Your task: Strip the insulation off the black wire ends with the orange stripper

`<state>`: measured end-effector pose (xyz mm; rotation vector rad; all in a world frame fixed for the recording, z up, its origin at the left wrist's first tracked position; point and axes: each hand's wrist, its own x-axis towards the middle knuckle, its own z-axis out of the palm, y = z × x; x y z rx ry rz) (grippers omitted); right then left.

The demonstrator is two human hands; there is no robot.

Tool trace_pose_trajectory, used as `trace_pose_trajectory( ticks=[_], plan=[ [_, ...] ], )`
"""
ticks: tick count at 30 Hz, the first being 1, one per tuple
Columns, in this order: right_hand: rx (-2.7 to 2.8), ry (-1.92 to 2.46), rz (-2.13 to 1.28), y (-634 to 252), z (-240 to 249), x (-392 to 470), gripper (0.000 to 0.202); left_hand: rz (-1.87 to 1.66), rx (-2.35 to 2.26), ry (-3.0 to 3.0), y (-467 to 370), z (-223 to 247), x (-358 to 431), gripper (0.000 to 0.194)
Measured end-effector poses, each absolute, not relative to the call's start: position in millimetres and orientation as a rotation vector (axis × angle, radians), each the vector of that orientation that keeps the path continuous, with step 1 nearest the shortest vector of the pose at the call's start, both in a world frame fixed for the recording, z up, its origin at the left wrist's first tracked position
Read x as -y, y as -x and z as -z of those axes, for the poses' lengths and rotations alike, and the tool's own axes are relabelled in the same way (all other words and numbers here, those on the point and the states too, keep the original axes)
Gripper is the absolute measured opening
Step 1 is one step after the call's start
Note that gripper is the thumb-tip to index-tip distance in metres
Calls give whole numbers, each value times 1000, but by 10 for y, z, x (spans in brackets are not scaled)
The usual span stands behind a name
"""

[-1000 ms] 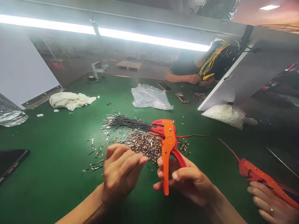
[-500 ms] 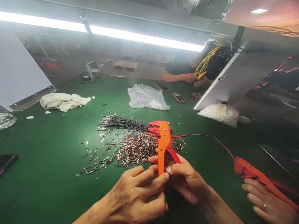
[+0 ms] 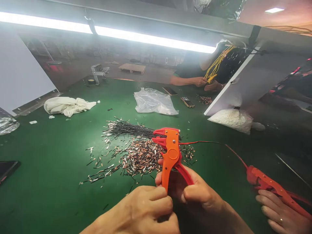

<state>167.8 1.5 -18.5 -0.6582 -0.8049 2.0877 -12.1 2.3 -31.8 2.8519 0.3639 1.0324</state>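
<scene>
My right hand (image 3: pixel 202 191) is wrapped round the handles of an orange and red wire stripper (image 3: pixel 172 152). The jaws point left and stand apart; no wire shows plainly between them. My left hand (image 3: pixel 143 209) is closed at the lower end of the orange handle, and its fingertips are hidden. Behind the tool lies a bundle of black wires (image 3: pixel 129 128) with stripped or metal-tipped ends at the left. In front of that bundle spreads a heap of short black and copper wire scraps (image 3: pixel 143 156).
A clear plastic bag (image 3: pixel 154 102), a white cloth (image 3: pixel 69 105) and phones (image 3: pixel 187 101) lie on the green table (image 3: pixel 56 172). At right, another hand (image 3: pixel 284 209) holds a red tool (image 3: pixel 275 185); a thin red strand extends leftward. Across the table, a person (image 3: pixel 200 81) holds yellow wires.
The wire stripper has tilted, and its jaws have opened wider. My left hand has moved lower and closed more tightly at the handle's end. My right thumb has shifted down from the orange handle.
</scene>
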Motion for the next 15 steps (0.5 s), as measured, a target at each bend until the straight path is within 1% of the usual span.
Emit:
trace_pose_trajectory(
  ticks=[2, 4, 8, 9, 11, 15],
  plan=[
    [874, 690, -2094, -1711, 174, -18, 56, -1117, -423, -2794, 141, 287, 14, 16],
    [911, 726, -2058, -1722, 177, -16, 46, -1287, -610, -2720, 194, 233, 47, 18],
    [858, 659, -2023, -1690, 200, 8, 27, -1626, -888, -2510, 349, 120, 24, 3],
    [841, 618, -2040, -1681, 205, 16, 24, -1682, -926, -2484, 379, 107, 2, 7],
    [829, 543, -2078, -1669, 212, 26, 27, -1733, -981, -2496, 409, 103, -43, 13],
    [867, 502, -2090, -1665, 222, 23, 38, -1790, -989, -2588, 393, 108, -81, 13]
  ],
)
